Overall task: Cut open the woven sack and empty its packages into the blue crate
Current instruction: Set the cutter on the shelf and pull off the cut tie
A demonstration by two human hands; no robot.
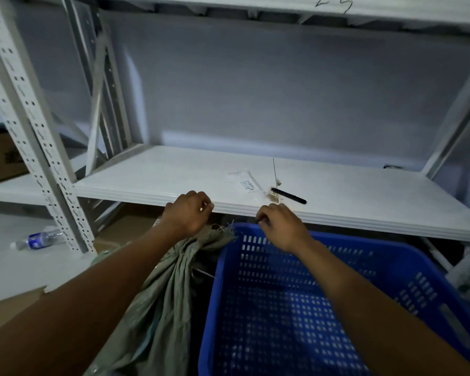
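Note:
A grey-green woven sack (163,291) hangs bunched at the left of the blue crate (296,308), its frayed neck gathered at the top. My left hand (187,213) is closed around that neck, just below the shelf edge. My right hand (282,226) hovers over the crate's far left corner with its fingers curled; whether it pinches a thread or anything else cannot be made out. A black knife or pen-like tool (289,196) lies on the white shelf just beyond my right hand. The crate's perforated inside shows no packages.
The white metal shelf (160,175) runs across the front of me, with a small white labelled package (243,180) and some fibre scraps on it. A plastic water bottle (38,238) lies on the floor at left. Cardboard boxes (0,158) sit at far left.

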